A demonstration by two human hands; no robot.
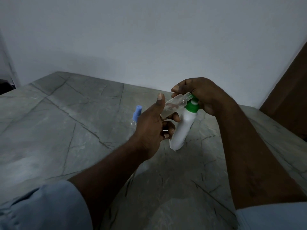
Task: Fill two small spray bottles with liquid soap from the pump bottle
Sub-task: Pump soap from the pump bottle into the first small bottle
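Grey stone surface [58, 122] open leftward; left hand [149, 128] pinches clear uncapped small bottle [176, 103], right hand [204, 95] clasps white green-pump bottle [182, 128].

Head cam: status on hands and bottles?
Left hand grips small clear uncapped plastic bottle, tilted, mouth at pump spout. Right hand curled over green top of white plastic pump bottle. Blue-capped clear spray bottle aside on grey table.

Item one, our shirt: light blue cloth, seen as two sleeves. We note the left sleeve [41, 208] as soft and creased, ending near the elbow. The right sleeve [272, 216] is the same light blue, only its edge in view. Our forearms, left hand [152, 128] and right hand [199, 95] are bare, fingernails short.
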